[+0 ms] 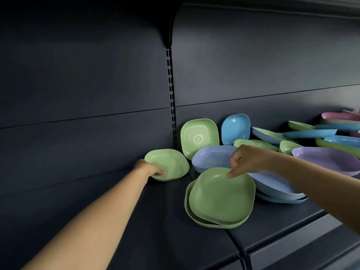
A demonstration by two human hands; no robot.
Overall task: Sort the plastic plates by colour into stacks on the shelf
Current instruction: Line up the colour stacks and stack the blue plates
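Bare shelf point(155, 221) lies left of the green stack point(220, 199); a plate jumble point(311, 141) crowds right

The plates point(222, 195) look like smooth plastic with a soft satin sheen. The shelf point(167, 221) and its back panel point(78, 78) look like matt, dark painted metal.

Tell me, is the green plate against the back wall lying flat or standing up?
Standing on edge: the green plate leans against the back panel, its underside facing the camera.

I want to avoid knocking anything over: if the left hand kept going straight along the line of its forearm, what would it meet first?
Beyond the green plate that the left hand grips, probably the upright green plate leaning at the back panel; depth is unclear.
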